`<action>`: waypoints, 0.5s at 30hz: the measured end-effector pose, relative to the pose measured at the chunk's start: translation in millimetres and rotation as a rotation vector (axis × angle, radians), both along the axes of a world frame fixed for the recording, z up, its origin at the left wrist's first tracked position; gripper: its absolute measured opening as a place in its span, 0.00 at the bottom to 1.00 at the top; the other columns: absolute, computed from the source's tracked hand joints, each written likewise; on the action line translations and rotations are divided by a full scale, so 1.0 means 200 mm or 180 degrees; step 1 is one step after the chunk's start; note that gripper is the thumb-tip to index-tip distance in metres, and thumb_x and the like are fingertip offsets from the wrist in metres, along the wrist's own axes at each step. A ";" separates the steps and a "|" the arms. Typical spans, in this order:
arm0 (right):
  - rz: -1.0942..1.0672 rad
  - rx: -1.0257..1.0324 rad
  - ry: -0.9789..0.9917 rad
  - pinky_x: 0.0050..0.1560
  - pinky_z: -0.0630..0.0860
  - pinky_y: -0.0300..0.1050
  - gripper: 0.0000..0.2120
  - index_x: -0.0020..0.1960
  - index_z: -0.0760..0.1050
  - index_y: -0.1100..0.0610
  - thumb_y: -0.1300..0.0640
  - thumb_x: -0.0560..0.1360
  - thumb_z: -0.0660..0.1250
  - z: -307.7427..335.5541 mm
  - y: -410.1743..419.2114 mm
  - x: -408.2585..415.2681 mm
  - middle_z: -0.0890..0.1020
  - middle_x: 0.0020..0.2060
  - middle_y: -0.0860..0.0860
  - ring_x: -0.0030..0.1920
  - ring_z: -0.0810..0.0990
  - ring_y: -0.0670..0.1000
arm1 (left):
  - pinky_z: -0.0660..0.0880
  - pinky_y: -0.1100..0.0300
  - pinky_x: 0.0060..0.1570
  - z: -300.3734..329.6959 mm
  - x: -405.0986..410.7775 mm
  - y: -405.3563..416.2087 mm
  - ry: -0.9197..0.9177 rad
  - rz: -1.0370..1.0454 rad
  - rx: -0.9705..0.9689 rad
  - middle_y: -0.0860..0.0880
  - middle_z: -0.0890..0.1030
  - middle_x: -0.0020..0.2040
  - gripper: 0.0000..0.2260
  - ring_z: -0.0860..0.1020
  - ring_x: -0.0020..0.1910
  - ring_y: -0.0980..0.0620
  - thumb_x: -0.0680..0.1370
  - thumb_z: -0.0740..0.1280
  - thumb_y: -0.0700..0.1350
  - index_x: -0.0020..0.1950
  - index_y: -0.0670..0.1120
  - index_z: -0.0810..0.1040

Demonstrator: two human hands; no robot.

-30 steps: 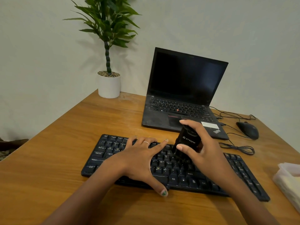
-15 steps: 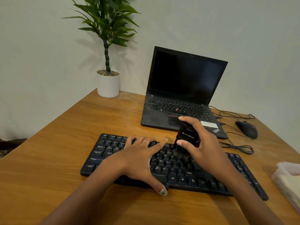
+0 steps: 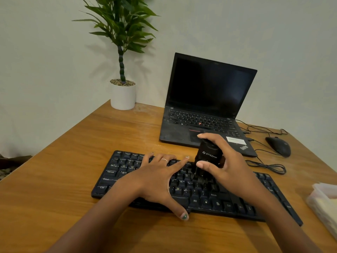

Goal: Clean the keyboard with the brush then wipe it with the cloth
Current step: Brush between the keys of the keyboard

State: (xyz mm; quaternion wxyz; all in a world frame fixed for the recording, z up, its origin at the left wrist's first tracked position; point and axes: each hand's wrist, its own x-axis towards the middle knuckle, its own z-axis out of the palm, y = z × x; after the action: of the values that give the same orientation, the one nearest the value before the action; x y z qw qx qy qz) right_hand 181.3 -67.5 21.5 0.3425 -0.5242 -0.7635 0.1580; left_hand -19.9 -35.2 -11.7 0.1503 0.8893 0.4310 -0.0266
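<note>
A black keyboard (image 3: 127, 170) lies across the wooden table in front of me. My left hand (image 3: 158, 178) rests flat on its left-middle keys, fingers spread, thumb at the front edge. My right hand (image 3: 228, 167) grips a black brush (image 3: 209, 155) with white lettering, held upright. Its dark bristles touch the keys near the keyboard's middle. A pale cloth (image 3: 328, 203) shows inside a clear container at the right edge, partly cut off by the frame.
An open black laptop (image 3: 206, 99) stands behind the keyboard. A black mouse (image 3: 278, 146) and its looped cable (image 3: 268, 166) lie to the right. A potted plant (image 3: 123, 95) stands at the table's far left corner. The table's left edge (image 3: 54, 141) runs diagonally.
The brush has shifted slightly toward me along the middle keys, then back down onto them. My left hand has stayed flat on the keyboard.
</note>
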 end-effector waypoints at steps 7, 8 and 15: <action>-0.0329 0.0171 0.0091 0.38 0.77 0.35 0.29 0.64 0.61 0.35 0.54 0.71 0.70 -0.03 0.00 0.00 0.70 0.47 0.34 0.45 0.75 0.38 | 0.32 0.42 0.72 0.00 0.00 0.00 -0.0014 -0.0014 0.0006 0.52 0.44 0.79 0.56 0.40 0.77 0.49 0.64 0.70 0.72 0.75 0.63 0.32; -0.0204 0.0022 0.0163 0.36 0.77 0.32 0.28 0.62 0.61 0.34 0.55 0.71 0.71 -0.01 -0.01 0.00 0.70 0.48 0.34 0.46 0.75 0.36 | 0.32 0.42 0.72 0.00 0.00 0.00 -0.0009 -0.0006 0.0006 0.52 0.44 0.79 0.56 0.40 0.77 0.49 0.63 0.70 0.72 0.75 0.63 0.32; -0.0602 0.0337 -0.0228 0.46 0.78 0.40 0.30 0.67 0.60 0.36 0.54 0.72 0.70 -0.04 0.01 0.00 0.70 0.47 0.37 0.47 0.73 0.42 | 0.31 0.42 0.71 0.00 0.00 0.00 -0.0018 -0.0007 -0.0017 0.52 0.43 0.79 0.56 0.39 0.77 0.49 0.63 0.70 0.72 0.75 0.63 0.32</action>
State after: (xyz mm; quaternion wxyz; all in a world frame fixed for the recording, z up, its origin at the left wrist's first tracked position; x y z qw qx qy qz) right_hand 180.6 -65.8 14.0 0.3556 -0.5805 -0.7296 0.0656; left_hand -19.2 -34.9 -12.3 0.1539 0.8895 0.4296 -0.0254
